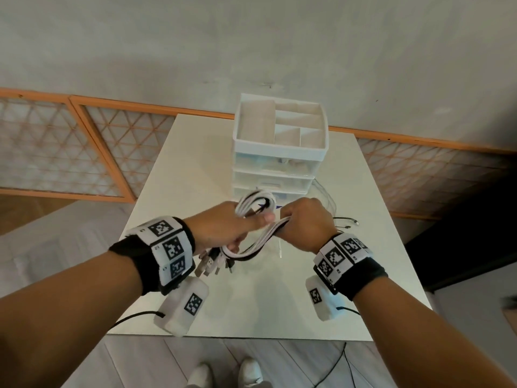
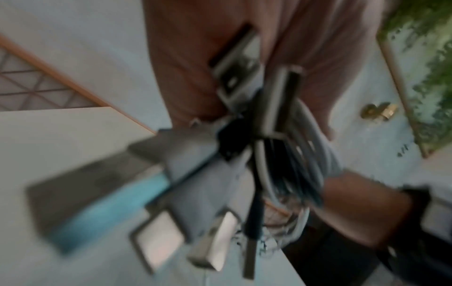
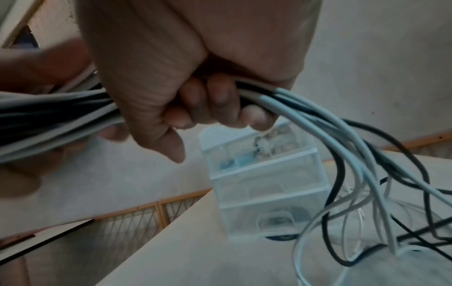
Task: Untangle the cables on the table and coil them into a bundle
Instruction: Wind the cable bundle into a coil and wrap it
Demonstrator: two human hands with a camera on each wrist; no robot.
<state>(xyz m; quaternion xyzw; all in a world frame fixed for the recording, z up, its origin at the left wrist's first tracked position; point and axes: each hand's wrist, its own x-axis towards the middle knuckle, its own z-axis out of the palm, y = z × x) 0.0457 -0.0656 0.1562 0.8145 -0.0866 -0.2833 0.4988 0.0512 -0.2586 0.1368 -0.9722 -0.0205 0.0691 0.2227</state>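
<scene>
From the head view, both hands hold a bunch of white and black cables (image 1: 253, 219) above the worktop (image 1: 179, 169), just in front of the drawer unit (image 1: 279, 152). The left hand (image 1: 223, 228) grips the looped part, plugs (image 1: 212, 264) hanging below it; the right hand (image 1: 305, 222) is fisted round the strands beside it.

The left wrist view is blurred; metal plugs (image 2: 234, 77) lie against the palm.

In the right wrist view, the fingers (image 3: 215, 100) curl tightly round the cables (image 3: 318, 120), whose loose ends trail down beside the drawer unit (image 3: 264, 174).
</scene>
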